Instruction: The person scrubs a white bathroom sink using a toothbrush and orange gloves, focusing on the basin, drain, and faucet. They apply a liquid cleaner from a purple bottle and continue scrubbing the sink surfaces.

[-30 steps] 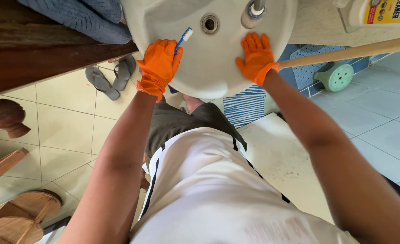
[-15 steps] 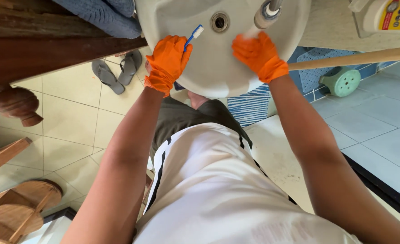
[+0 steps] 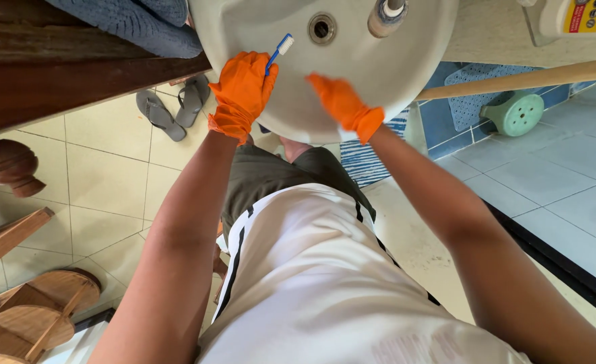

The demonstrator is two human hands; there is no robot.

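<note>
The white basin [image 3: 379, 74] holds nothing loose, only its drain [image 3: 322, 27] near 12 o'clock and a tap base [image 3: 385, 17] toward 1 o'clock, cut off by the top edge like the cleaner bottle [image 3: 581, 17] at far right. The left hand [image 3: 240, 91], orange-gloved at the rim's 9 o'clock, is clenched around a blue toothbrush [image 3: 276, 55] whose white head points toward the drain. The right hand [image 3: 341, 104], also gloved, lies blurred over the bowl at 6 o'clock, fingers extended and gripping nothing.

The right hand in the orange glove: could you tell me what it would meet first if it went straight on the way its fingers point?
The right hand points up-left across the sink; it would likely meet the bare basin wall first, then the drain, though depth is unclear.
</note>
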